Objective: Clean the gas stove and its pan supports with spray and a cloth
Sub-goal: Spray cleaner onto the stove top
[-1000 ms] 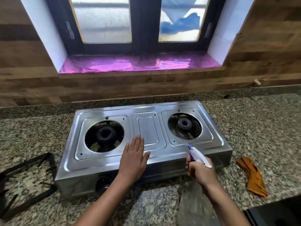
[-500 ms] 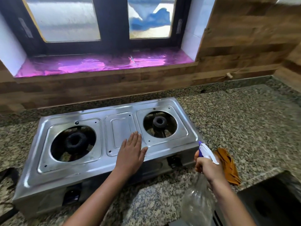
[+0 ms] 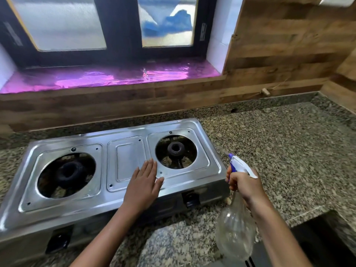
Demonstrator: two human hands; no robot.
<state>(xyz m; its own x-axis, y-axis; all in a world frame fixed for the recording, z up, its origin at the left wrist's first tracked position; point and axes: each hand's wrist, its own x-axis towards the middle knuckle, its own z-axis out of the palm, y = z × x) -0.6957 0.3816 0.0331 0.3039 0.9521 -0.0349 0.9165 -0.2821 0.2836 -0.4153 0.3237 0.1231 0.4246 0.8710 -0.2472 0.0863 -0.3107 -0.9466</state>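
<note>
Stove [image 3: 123, 162] with two burners sits on the granite counter [image 3: 289, 151]. My left hand [image 3: 143, 186] lies flat on its top, fingers straight; my right hand [image 3: 243, 185] grips one spray bottle [image 3: 234, 232] just beside its right edge.

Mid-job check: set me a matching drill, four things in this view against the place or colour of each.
Things:
1. gas stove
2. left hand
3. spray bottle
4. window sill

Place or colour:
A. gripped by the right hand
B. shiny purple
C. standing on the granite countertop
D. lying flat on the stove's top

Pairs: 1-C, 2-D, 3-A, 4-B
</note>
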